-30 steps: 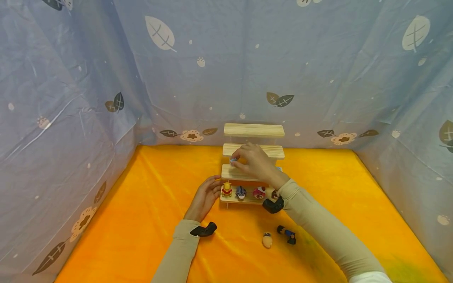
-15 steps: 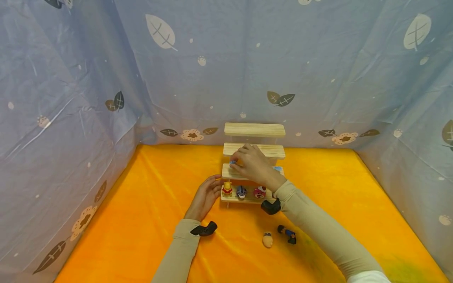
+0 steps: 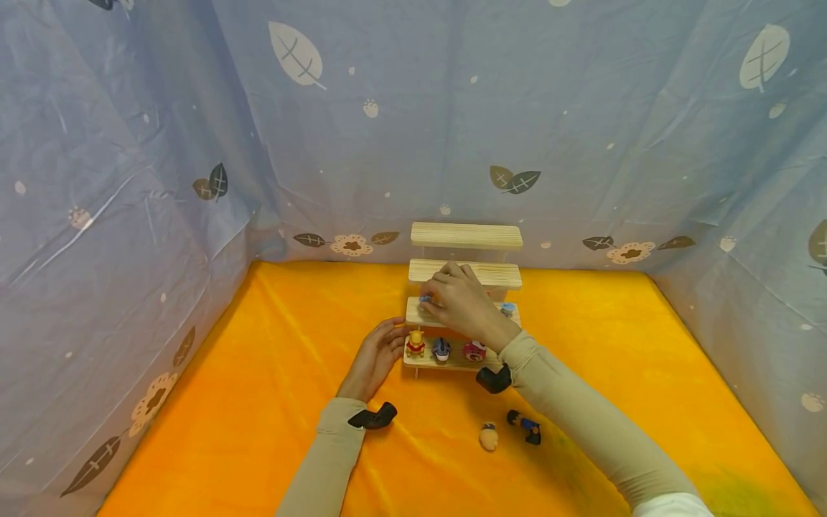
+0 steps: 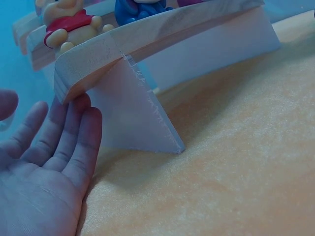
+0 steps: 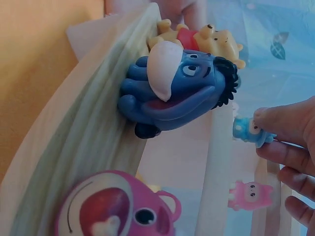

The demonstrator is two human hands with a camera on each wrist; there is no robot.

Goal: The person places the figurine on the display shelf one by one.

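My right hand (image 3: 461,298) pinches a small light-blue figurine (image 5: 248,129) between thumb and fingertips, at the left part of the tiered wooden shelf's (image 3: 465,235) second board from the bottom. A pink figurine (image 5: 253,195) stands on that board beside it. At the board's right end is another blue-topped figurine (image 3: 508,309). My left hand (image 3: 377,355), palm up with fingers extended, touches the left end of the lowest board from beneath. On this board sit a Winnie-the-Pooh figure (image 3: 416,345), an Eeyore figure (image 3: 441,350) and a pink bear figure (image 3: 474,350). My right wrist hides the board's right end.
A cream figurine (image 3: 489,436) and a dark-haired figurine in blue (image 3: 525,426) lie on the orange cloth (image 3: 258,402) in front of the shelf. Blue patterned curtains (image 3: 400,143) enclose the back and sides. White supports (image 4: 133,108) hold up the boards.
My right hand has lowered slightly with the blue figurine onto or close to the board. Its wrist shifted left, uncovering the blue-topped figurine at the right end. My left hand stays in place.
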